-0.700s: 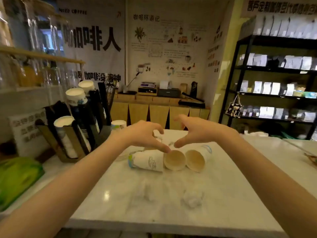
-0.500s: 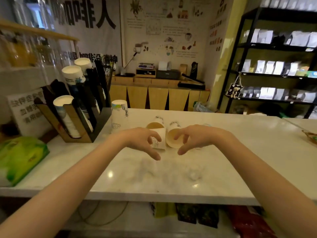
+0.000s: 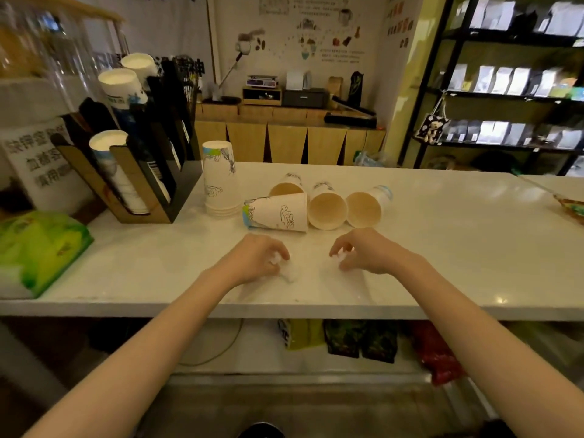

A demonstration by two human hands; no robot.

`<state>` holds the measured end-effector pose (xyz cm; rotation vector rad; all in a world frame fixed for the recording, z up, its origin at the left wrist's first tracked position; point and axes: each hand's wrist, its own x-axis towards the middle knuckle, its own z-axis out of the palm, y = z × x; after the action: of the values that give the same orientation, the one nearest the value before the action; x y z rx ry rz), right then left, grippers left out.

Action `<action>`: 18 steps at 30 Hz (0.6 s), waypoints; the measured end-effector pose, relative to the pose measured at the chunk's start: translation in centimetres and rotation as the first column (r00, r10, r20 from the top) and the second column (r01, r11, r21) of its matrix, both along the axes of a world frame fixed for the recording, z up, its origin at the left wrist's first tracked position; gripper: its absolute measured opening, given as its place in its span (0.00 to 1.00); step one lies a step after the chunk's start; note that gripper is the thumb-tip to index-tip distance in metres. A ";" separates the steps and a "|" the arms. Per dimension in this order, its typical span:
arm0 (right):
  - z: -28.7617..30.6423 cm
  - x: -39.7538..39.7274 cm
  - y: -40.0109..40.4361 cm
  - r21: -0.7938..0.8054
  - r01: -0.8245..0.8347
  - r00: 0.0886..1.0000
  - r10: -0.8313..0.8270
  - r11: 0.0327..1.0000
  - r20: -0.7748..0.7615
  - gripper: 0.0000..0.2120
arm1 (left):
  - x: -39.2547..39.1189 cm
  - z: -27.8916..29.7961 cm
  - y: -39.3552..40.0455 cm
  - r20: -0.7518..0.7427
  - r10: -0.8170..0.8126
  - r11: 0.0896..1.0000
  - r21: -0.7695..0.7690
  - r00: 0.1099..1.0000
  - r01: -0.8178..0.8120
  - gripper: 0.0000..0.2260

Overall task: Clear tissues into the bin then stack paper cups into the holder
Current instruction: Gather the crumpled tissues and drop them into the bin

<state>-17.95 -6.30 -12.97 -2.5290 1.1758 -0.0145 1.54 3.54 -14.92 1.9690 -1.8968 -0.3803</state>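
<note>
Several paper cups lie on their sides on the white counter [image 3: 442, 235]: one printed cup [image 3: 278, 213] pointing left, two open-mouthed cups [image 3: 327, 210] [image 3: 363, 210] facing me, another behind them. An upside-down stack of cups [image 3: 219, 180] stands beside the black-and-wood cup holder [image 3: 148, 172], which holds rows of cups. My left hand [image 3: 256, 256] pinches a crumpled white tissue [image 3: 289, 273] near the counter's front edge. My right hand [image 3: 363, 251] closes its fingertips on a second small tissue [image 3: 340, 256]. No bin is in view.
A green tissue pack [image 3: 38, 245] lies at the counter's left end beside a white sign [image 3: 34, 159]. A lower shelf under the counter holds packets [image 3: 357, 339] and a red bag [image 3: 436, 355]. Black shelving [image 3: 505, 90] stands at the right.
Both hands have drawn back from over the lying cups toward the counter's front edge and closed on the tissues. The view has tilted down and backed away.
</note>
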 end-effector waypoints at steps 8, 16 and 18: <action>1.6 2.1 5.2 0.371 -0.250 0.966 0.258 0.894 0.030 0.16 | -0.2 0.1 6.4 -0.151 -0.044 0.999 -0.003 0.988 0.044 0.05; -7.8 2.3 9.5 0.567 -0.298 0.939 0.343 0.768 0.029 0.14 | -2.7 -9.6 12.8 -0.278 0.257 0.961 0.171 0.925 -0.216 0.10; -11.8 2.5 10.1 0.593 -0.281 0.951 0.301 0.754 0.067 0.15 | -3.5 -13.2 14.1 -0.267 0.343 0.928 0.246 0.900 -0.281 0.17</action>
<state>-15.41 3.76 -24.74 -2.1013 0.6322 0.4158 -1.93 17.65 -28.17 2.1517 -1.3647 -0.7587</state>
